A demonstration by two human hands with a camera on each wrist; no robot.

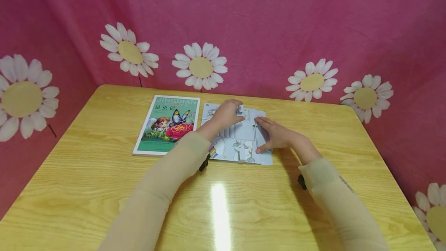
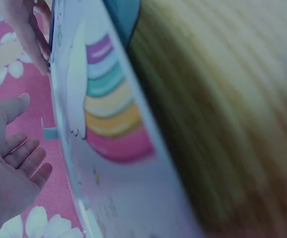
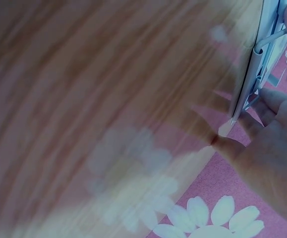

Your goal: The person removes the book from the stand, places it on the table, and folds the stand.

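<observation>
A pale flat book stand [image 1: 231, 131], printed with a unicorn and a rainbow, lies on the table. My left hand [image 1: 226, 114] is over its upper middle, thumb and fingers spread apart. In the left wrist view, the left hand [image 2: 9, 163] has loosely bent fingers and faces a small tab [image 2: 50, 133] standing up from the stand. At the stand's right edge, my right hand [image 1: 278, 134] has thumb and fingers spread wide. The right wrist view shows the right hand's fingers [image 3: 264, 109] touching the edge beside a bent wire bracket [image 3: 269, 40].
A green-covered children's book [image 1: 167, 125] lies just left of the stand. The wooden table [image 1: 104, 196] runs back to a pink curtain [image 1: 244, 18] with large white flowers, which also hangs at both sides.
</observation>
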